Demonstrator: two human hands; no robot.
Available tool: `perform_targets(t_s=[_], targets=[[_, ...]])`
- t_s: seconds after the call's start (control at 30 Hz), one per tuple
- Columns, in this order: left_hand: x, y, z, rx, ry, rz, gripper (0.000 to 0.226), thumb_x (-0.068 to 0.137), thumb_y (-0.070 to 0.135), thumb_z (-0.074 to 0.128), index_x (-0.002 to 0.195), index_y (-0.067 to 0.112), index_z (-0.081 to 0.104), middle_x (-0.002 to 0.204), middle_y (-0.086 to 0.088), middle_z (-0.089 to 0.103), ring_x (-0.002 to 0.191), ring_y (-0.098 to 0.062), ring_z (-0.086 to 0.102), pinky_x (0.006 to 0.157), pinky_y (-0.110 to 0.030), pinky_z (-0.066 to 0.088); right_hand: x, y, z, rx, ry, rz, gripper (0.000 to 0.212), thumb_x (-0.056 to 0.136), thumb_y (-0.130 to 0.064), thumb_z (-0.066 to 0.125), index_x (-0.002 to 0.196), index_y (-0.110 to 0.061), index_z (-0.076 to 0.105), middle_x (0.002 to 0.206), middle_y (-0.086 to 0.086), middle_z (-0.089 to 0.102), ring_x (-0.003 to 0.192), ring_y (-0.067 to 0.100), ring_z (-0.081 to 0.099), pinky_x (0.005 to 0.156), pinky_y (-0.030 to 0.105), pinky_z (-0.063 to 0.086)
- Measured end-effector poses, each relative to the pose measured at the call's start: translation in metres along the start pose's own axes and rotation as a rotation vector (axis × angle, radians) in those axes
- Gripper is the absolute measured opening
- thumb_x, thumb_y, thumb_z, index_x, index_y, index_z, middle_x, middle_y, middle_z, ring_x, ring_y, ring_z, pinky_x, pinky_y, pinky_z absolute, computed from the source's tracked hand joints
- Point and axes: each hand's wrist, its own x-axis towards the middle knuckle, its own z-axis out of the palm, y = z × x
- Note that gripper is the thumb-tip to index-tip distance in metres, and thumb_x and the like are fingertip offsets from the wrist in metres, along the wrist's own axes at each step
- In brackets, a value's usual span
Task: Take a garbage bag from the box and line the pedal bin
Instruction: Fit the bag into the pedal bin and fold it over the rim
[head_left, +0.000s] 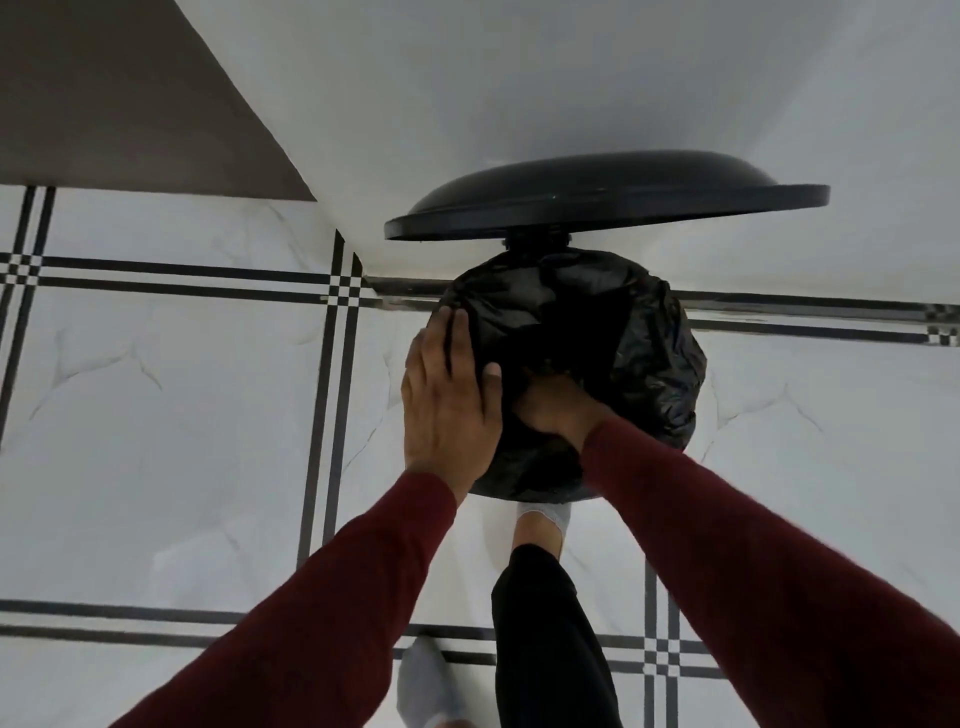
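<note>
The pedal bin stands against a white wall with its black lid (602, 195) raised upright. A black garbage bag (644, 353) covers the bin's mouth and hangs down over its rim. My left hand (449, 400) lies flat on the bag at the bin's left side, fingers together. My right hand (553, 408) reaches down into the bag at the near rim, and its fingers are hidden in the plastic. A socked foot (543, 525) rests at the bin's base, where the pedal is hidden. The bag box is not in view.
The floor (182, 415) is white marble-look tile with black striped borders. A white wall (519, 104) rises behind the bin, and a brown surface (104, 104) sits at the upper left. My other foot (426, 680) is at the bottom.
</note>
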Motion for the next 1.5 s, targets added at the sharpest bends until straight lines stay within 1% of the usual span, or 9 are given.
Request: perform_targets(t_s=[0.1, 0.33, 0.5, 0.57, 0.67, 0.77, 0.9, 1.27, 1.5], targets=[[-0.002, -0.004, 0.009, 0.035, 0.001, 0.011, 0.065, 0.105, 0.038, 0.042, 0.159, 0.007, 0.025, 0.167, -0.014, 0.022, 0.151, -0.035, 0.024, 0.124, -0.047, 0.024, 0.019, 0.007, -0.008, 0.117, -0.149, 0.059, 0.053, 0.11, -0.037, 0.035, 0.157, -0.013, 0.038, 0.164, 0.012, 0.035, 0.151, 0.028, 0.033, 0.123, 0.034, 0.024], [-0.003, -0.005, 0.011, 0.04, 0.013, 0.018, 0.067, 0.104, 0.04, 0.044, 0.159, 0.006, 0.027, 0.166, -0.014, 0.023, 0.151, -0.036, 0.026, 0.123, -0.048, 0.027, 0.034, 0.019, 0.015, 0.09, -0.094, 0.136, 0.049, 0.106, -0.037, 0.049, 0.147, -0.011, 0.053, 0.151, 0.017, 0.053, 0.136, 0.033, 0.053, 0.116, 0.042, 0.041], [0.002, -0.008, 0.007, -0.018, -0.004, 0.016, 0.068, 0.102, 0.039, 0.048, 0.158, 0.007, 0.028, 0.165, -0.013, 0.024, 0.148, -0.033, 0.028, 0.119, -0.05, 0.034, 0.01, 0.001, -0.009, 0.346, -0.004, 0.208, 0.064, 0.104, -0.034, 0.049, 0.158, -0.009, 0.028, 0.156, 0.02, 0.044, 0.142, 0.036, 0.045, 0.111, 0.034, 0.038], [0.004, -0.009, 0.002, -0.056, -0.019, 0.007, 0.069, 0.099, 0.039, 0.051, 0.158, 0.01, 0.028, 0.162, -0.013, 0.027, 0.145, -0.032, 0.031, 0.115, -0.051, 0.038, -0.021, -0.008, -0.027, 0.284, -0.004, 0.074, 0.047, 0.1, -0.036, 0.052, 0.141, -0.014, 0.057, 0.141, 0.015, 0.062, 0.131, 0.032, 0.057, 0.107, 0.033, 0.045], [0.012, -0.008, -0.009, 0.017, 0.022, -0.018, 0.065, 0.096, 0.042, 0.054, 0.153, 0.015, 0.039, 0.151, -0.013, 0.039, 0.134, -0.033, 0.039, 0.104, -0.054, 0.039, -0.079, -0.001, -0.04, 0.235, 0.477, -0.126, 0.028, 0.082, -0.033, 0.055, 0.087, -0.021, 0.079, 0.093, -0.002, 0.078, 0.09, 0.019, 0.072, 0.084, 0.031, 0.057], [0.026, -0.003, -0.019, 0.054, 0.099, 0.005, 0.057, 0.094, 0.042, 0.056, 0.144, 0.017, 0.05, 0.142, -0.014, 0.047, 0.124, -0.035, 0.044, 0.097, -0.052, 0.04, -0.114, 0.022, -0.063, 0.179, 1.082, -0.067, 0.024, 0.082, -0.026, 0.063, 0.099, -0.019, 0.078, 0.102, 0.002, 0.073, 0.096, 0.023, 0.064, 0.078, 0.027, 0.05], [0.053, -0.002, -0.021, -0.148, -0.039, -0.065, 0.055, 0.096, 0.042, 0.056, 0.145, 0.017, 0.048, 0.141, -0.017, 0.043, 0.127, -0.037, 0.044, 0.098, -0.051, 0.045, -0.085, 0.055, -0.088, 0.389, 0.733, 0.176, 0.052, 0.091, -0.044, 0.064, 0.134, -0.015, 0.059, 0.134, 0.012, 0.059, 0.121, 0.036, 0.056, 0.099, 0.041, 0.048], [0.109, -0.005, -0.032, -0.66, -0.32, -0.712, 0.039, 0.087, 0.052, 0.051, 0.079, 0.017, 0.067, 0.093, -0.006, 0.072, 0.098, -0.029, 0.067, 0.095, -0.046, 0.052, -0.029, 0.084, -0.119, 1.382, 0.216, 0.277, 0.062, 0.073, -0.055, 0.074, 0.115, -0.011, 0.076, 0.106, 0.012, 0.079, 0.1, 0.033, 0.076, 0.097, 0.046, 0.059], [0.113, 0.001, -0.035, -0.647, -0.357, -0.764, 0.038, 0.094, 0.046, 0.048, 0.107, 0.015, 0.067, 0.106, -0.006, 0.068, 0.102, -0.027, 0.064, 0.093, -0.039, 0.051, -0.021, 0.091, -0.12, 1.458, 0.27, 0.293, 0.032, 0.088, -0.044, 0.066, 0.087, -0.012, 0.072, 0.084, 0.01, 0.072, 0.069, 0.026, 0.069, 0.076, 0.037, 0.058]])
